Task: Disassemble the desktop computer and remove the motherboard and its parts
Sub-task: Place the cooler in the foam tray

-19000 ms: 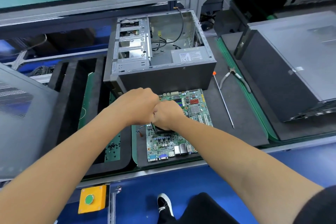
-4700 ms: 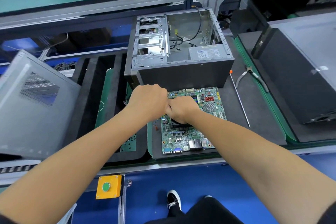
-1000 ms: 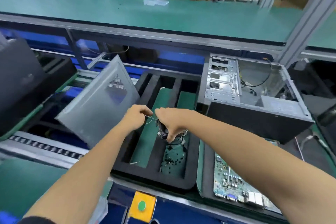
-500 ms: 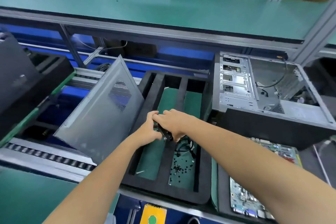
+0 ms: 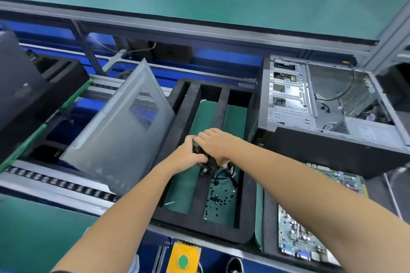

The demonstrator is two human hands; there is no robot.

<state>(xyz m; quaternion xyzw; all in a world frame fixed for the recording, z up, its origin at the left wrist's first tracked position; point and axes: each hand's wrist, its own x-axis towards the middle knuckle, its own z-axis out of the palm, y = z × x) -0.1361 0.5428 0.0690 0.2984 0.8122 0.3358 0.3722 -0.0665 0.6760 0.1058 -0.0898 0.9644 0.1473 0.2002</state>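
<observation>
Two hands meet at frame centre: I have my left hand (image 5: 188,157) and right hand (image 5: 214,146) curled round a black cooler fan (image 5: 207,163) over the black foam tray (image 5: 199,226). The motherboard (image 5: 308,228) already lies out of the gutted case (image 5: 310,104), at lower right; placing the fan and stripping further parts remain, I judge. Half a second ago the hands sat slightly higher over the tray.

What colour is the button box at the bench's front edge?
Yellow box with a green button, head view.
</observation>
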